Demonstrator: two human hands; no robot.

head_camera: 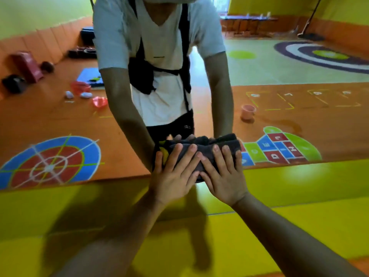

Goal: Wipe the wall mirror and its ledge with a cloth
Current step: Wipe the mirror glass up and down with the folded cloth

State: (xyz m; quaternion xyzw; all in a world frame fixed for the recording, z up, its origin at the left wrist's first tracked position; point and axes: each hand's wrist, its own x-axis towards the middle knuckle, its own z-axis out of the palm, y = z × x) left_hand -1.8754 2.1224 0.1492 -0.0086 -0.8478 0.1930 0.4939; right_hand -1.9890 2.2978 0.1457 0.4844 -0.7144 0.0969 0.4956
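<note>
The wall mirror (279,62) fills the upper part of the head view and reflects me and the room behind. A folded dark cloth (205,151) with a yellow patch lies against the glass at the mirror's bottom edge. My left hand (175,172) presses flat on the cloth's left half, fingers straight. My right hand (225,174) presses flat on its right half, fingers straight and spread. Just below runs the yellow-green ledge (299,180), which extends toward me as a padded surface. The fingertips of both hands nearly touch over the cloth.
In the reflection, an orange floor with painted game patterns holds a pink cup (247,112), red bowls (99,101) and small white items at left. My shadow falls over the yellow padding (99,226) below my arms.
</note>
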